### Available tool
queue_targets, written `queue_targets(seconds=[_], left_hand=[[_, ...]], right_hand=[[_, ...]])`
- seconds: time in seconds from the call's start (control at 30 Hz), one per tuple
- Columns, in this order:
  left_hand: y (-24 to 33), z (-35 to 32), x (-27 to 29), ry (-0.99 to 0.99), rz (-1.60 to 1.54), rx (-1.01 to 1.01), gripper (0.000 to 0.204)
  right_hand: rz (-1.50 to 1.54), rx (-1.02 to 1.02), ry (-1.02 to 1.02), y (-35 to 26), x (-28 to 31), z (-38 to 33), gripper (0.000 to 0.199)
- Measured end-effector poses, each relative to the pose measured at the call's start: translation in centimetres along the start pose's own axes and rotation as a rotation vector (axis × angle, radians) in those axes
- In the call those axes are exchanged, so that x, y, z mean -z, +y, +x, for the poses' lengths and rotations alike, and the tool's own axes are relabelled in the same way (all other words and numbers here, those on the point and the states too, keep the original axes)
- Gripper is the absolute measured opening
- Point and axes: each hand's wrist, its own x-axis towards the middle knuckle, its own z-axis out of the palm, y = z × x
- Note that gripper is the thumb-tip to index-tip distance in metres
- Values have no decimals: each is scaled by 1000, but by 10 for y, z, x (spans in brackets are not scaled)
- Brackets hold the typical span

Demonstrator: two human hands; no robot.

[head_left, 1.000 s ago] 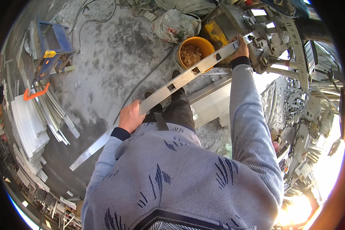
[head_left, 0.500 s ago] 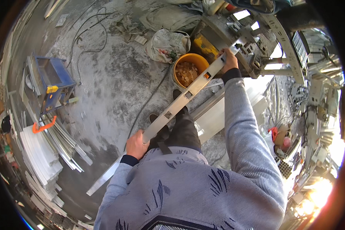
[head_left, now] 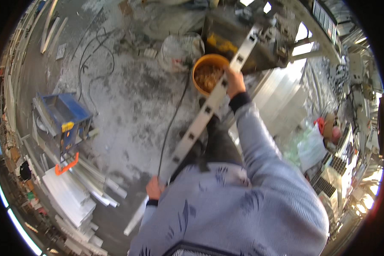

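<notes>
A long silvery metal profile (head_left: pixel 199 123) with square cutouts slants across in front of my legs. My right hand (head_left: pixel 234 83) is closed around it partway along, and its far end reaches up beside the machine (head_left: pixel 224 36). Low on the left, my left hand (head_left: pixel 155 188) is closed at the near end of the profile, its fingers partly blurred. Just left of my right hand stands an orange bucket (head_left: pixel 196 72) with small tan scraps in it.
A blue metal stand (head_left: pixel 72 109) with an orange handle (head_left: pixel 67 164) below it is at left, near stacked white profiles (head_left: pixel 68 194). A dark cable (head_left: pixel 171 123) runs over the dusty floor. Wide pale strips (head_left: pixel 281 98) lie right of my right hand, and a whitish sack (head_left: pixel 181 51) sits behind the bucket.
My right hand now grips the profile farther from its far end, with more of it and more cutouts showing beyond the hand. My left hand sits lower. The whole view has shifted.
</notes>
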Motion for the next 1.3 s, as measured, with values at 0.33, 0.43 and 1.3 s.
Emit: queue_targets(seconds=[0.33, 0.43, 1.3], left_hand=[[-35, -16, 13, -19, 39, 57, 43], [-47, -23, 12, -39, 47, 94, 37], [7, 16, 15, -74, 21, 106, 36]], right_hand=[[228, -136, -37, -9, -20, -39, 20], [200, -113, -52, 0, -20, -47, 19], [-38, 58, 115, -59, 103, 44, 51]])
